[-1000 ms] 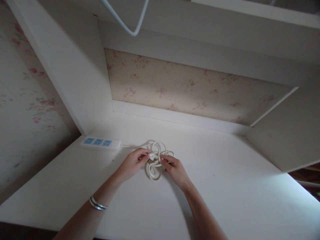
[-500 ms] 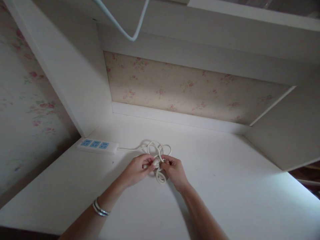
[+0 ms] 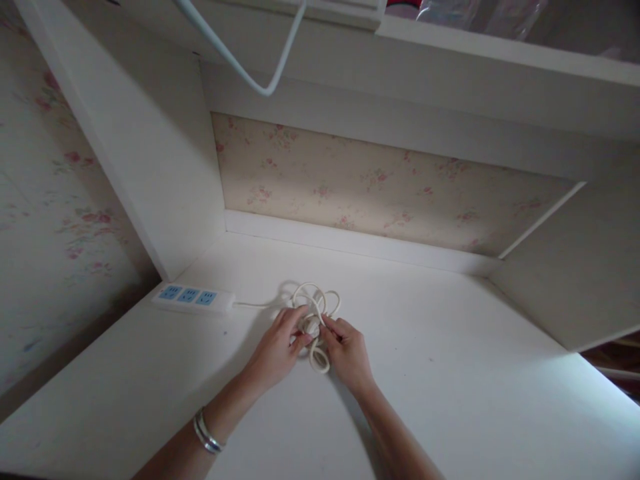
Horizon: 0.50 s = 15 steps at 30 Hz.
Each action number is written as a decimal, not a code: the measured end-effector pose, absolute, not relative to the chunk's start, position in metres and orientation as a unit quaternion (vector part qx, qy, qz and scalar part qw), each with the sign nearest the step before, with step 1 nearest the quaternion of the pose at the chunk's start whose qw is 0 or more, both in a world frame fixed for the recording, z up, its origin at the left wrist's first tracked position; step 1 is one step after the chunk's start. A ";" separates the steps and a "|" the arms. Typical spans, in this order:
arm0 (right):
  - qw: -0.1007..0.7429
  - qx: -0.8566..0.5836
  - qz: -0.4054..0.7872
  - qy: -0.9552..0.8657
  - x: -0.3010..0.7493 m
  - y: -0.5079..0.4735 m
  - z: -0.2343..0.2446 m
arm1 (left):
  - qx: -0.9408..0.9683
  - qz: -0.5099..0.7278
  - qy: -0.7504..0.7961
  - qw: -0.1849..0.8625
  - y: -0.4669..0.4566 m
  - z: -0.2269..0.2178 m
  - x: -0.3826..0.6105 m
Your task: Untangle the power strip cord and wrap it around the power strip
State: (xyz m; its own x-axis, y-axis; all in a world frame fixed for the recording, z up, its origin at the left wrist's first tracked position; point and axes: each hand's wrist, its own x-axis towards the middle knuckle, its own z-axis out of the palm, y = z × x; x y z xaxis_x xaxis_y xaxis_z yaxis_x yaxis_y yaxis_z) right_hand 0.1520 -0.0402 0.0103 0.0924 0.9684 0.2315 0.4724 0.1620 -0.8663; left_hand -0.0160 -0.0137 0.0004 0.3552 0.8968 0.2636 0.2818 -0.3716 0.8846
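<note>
A white power strip with three blue socket faces lies at the left of the white desk. From its right end a cream cord runs into a tangle of loops in front of me. My left hand curls its thumb and fingers around the cord's pale plug, at the middle of the tangle. My right hand pinches a strand of cord just right of the plug. Its fingertips partly cover the strand. The plug's pins are not visible.
White side panels and an overhead shelf frame the desk. A pale bent rod hangs down at the top. Floral wallpaper covers the back. Clear plastic items stand on the shelf.
My left fingers have shifted around the plug, which now shows more between my hands. My right hand keeps its pinch on the cord. The view has tipped slightly upward.
</note>
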 end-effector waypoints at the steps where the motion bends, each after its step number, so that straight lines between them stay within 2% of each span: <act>1: 0.448 -0.585 0.265 -0.622 0.152 -0.040 0.010 | 0.726 0.396 0.404 0.391 -0.014 0.000 -0.016; 7: 0.436 -0.566 0.222 -0.663 0.152 -0.044 0.010 | 0.758 0.334 0.379 0.413 -0.015 0.009 -0.023; 15: 0.423 -0.507 0.281 -0.697 0.155 -0.046 0.015 | 0.778 0.335 0.438 0.302 -0.017 0.014 -0.024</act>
State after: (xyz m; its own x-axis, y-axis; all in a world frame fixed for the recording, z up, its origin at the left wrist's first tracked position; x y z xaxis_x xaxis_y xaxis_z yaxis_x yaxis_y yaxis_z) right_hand 0.1549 -0.0456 0.0154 -0.1283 0.9437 0.3050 0.4689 0.3287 -0.8198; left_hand -0.0241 -0.0169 0.0136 0.3918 0.8838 0.2556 0.4794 -0.4332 0.7632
